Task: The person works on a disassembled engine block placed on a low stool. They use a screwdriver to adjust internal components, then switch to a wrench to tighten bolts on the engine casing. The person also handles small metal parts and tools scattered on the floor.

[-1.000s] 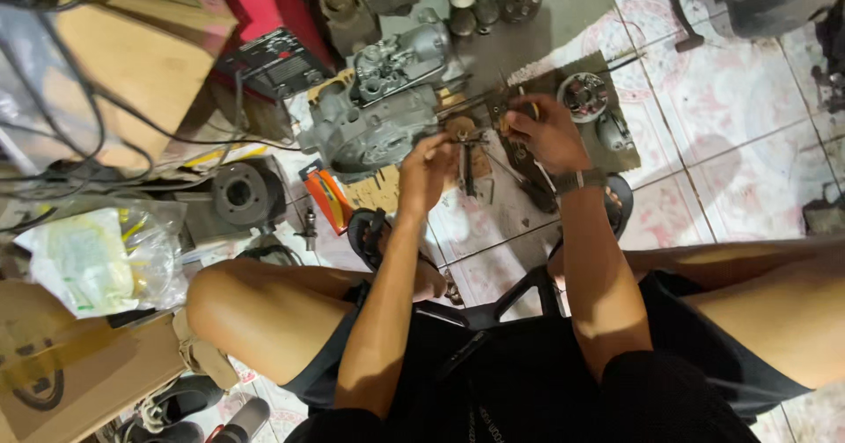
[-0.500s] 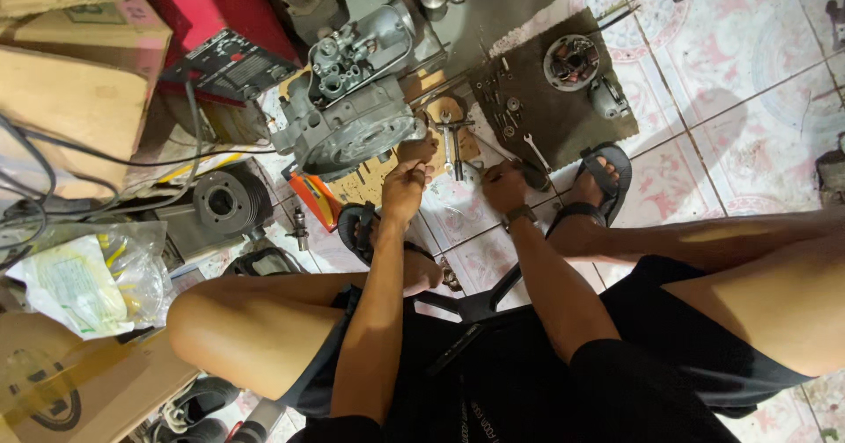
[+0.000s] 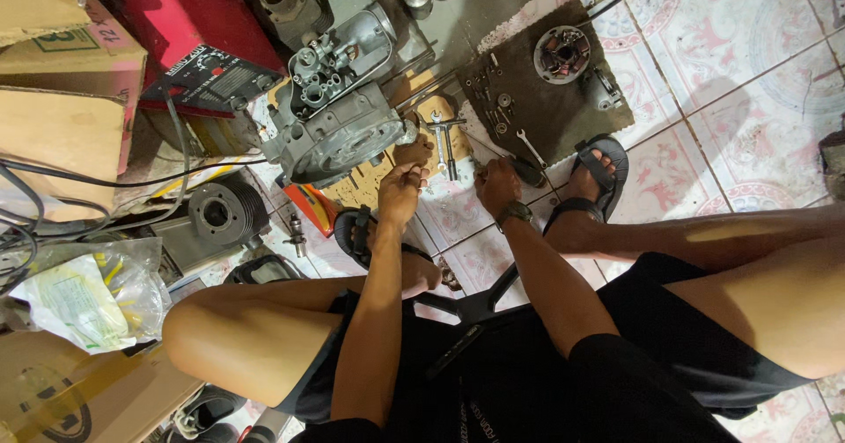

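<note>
Your left hand (image 3: 402,190) is low on the floor beside the grey metal engine block (image 3: 339,126). Its fingers are curled, but I cannot tell if they hold something. Your right hand (image 3: 497,183) rests on the tiled floor (image 3: 748,100) near a small wrench (image 3: 531,148), its grip also unclear. It looks like you are between tools during engine work. The T-shaped steel wrench (image 3: 443,139) lies just ahead of both hands. On the dark greasy mat (image 3: 528,100) are small bolts and a round coil plate (image 3: 562,53).
</note>
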